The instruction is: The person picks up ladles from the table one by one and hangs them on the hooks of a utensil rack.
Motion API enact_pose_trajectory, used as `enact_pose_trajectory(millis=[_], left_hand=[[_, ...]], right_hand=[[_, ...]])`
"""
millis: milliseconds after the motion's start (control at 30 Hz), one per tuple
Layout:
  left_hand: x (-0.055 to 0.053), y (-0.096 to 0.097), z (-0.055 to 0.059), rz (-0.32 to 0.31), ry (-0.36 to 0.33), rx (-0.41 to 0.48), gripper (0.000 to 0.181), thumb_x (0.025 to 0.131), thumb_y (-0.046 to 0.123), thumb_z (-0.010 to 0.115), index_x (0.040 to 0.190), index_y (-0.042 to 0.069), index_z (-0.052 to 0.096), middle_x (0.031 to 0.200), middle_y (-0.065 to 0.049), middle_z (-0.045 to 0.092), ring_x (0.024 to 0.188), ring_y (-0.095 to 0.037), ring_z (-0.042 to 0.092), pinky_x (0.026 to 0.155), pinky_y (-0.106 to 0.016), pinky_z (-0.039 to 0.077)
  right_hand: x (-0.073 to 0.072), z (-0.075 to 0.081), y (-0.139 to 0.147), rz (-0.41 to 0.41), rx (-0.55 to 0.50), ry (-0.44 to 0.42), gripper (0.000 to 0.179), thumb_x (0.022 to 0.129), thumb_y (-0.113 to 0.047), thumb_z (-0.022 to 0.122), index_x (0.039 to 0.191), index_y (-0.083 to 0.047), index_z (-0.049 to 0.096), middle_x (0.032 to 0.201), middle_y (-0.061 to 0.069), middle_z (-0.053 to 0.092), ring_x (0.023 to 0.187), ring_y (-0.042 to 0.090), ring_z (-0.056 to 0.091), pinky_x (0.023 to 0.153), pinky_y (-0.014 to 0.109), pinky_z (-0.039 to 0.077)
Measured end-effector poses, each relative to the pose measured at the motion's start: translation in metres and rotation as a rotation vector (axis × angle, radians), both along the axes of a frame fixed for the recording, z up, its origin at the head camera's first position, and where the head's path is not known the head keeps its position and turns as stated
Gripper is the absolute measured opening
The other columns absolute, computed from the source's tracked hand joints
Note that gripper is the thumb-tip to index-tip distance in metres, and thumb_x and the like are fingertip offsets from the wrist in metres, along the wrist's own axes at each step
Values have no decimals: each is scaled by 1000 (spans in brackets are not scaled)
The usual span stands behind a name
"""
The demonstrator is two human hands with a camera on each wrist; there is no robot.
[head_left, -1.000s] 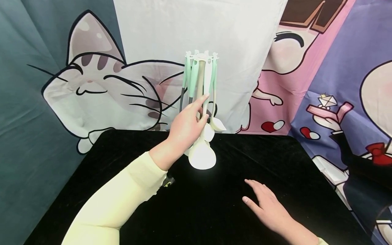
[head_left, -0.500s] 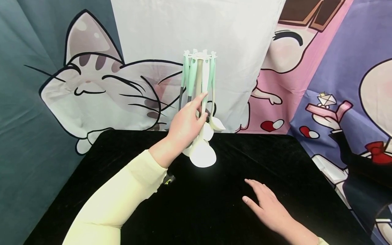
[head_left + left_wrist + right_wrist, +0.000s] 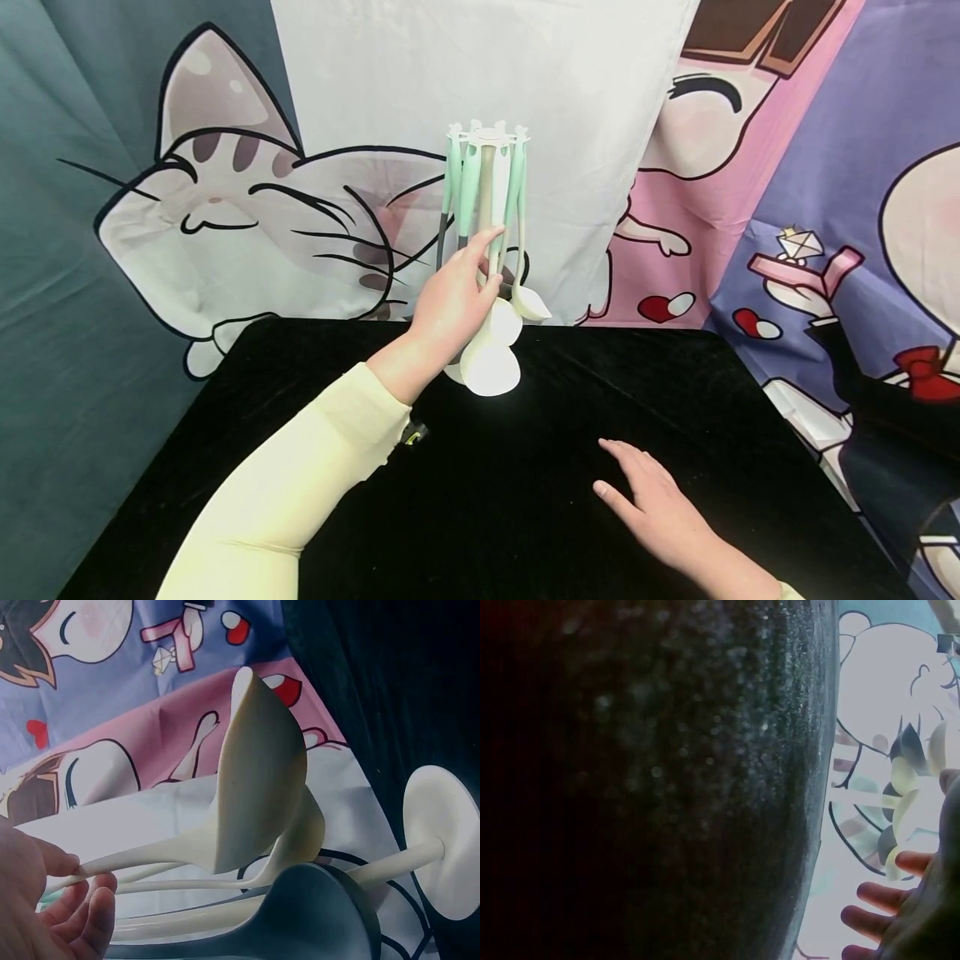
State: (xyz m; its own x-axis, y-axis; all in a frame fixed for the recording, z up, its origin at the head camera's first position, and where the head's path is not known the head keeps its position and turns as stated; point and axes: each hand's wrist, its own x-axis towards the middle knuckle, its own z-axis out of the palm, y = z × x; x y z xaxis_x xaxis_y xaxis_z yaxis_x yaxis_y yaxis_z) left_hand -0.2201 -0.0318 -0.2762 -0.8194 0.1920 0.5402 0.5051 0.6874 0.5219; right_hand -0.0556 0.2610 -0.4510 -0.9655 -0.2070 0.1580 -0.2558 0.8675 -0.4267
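A white utensil rack (image 3: 489, 133) stands at the far side of the table, hung with several mint-handled utensils. My left hand (image 3: 453, 300) reaches to it and pinches the shaft of a cream ladle (image 3: 491, 371) between thumb and fingers. In the left wrist view the deep bowl of this ladle (image 3: 259, 772) points away from the fingertips. Below it there is a dark grey ladle-like utensil (image 3: 322, 915), with the round white rack base (image 3: 442, 840) to the right. My right hand (image 3: 663, 508) hovers or rests low at the right, fingers extended, holding nothing.
Black cloth (image 3: 555, 500) covers the table. Behind it hangs a cartoon-printed curtain (image 3: 360, 67). A small dark object with a yellow-green mark (image 3: 412, 433) shows beside the left cuff. Other cream utensil heads (image 3: 531, 304) hang close around the pinched ladle.
The ladle's head has risen a little and shifted slightly left toward the rack, along with my left hand. My right hand keeps its place.
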Motion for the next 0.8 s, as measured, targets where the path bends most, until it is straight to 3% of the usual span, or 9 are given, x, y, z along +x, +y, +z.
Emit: enact_pose_trajectory(millis=[433,800], left_hand=[[-6,-3,-10,32,-1,-83,70,94,18,65,152,39,32,111,3,59,70,-20,57,61,-39,47],[-2,-9,-18,-29,-24,-87,71,95,27,61,155,40,27,115,4,57,83,-11,59,66,-38,48]], right_hand=[[1,-1,0,2,-10,-3,58,99,-45,58,147,-15,45,147,4,48,136,30,42,106,58,32],[3,0,-1,3,-13,-30,59,99,-47,57,147,-16,45,147,4,48,136,30,42,106,58,32]])
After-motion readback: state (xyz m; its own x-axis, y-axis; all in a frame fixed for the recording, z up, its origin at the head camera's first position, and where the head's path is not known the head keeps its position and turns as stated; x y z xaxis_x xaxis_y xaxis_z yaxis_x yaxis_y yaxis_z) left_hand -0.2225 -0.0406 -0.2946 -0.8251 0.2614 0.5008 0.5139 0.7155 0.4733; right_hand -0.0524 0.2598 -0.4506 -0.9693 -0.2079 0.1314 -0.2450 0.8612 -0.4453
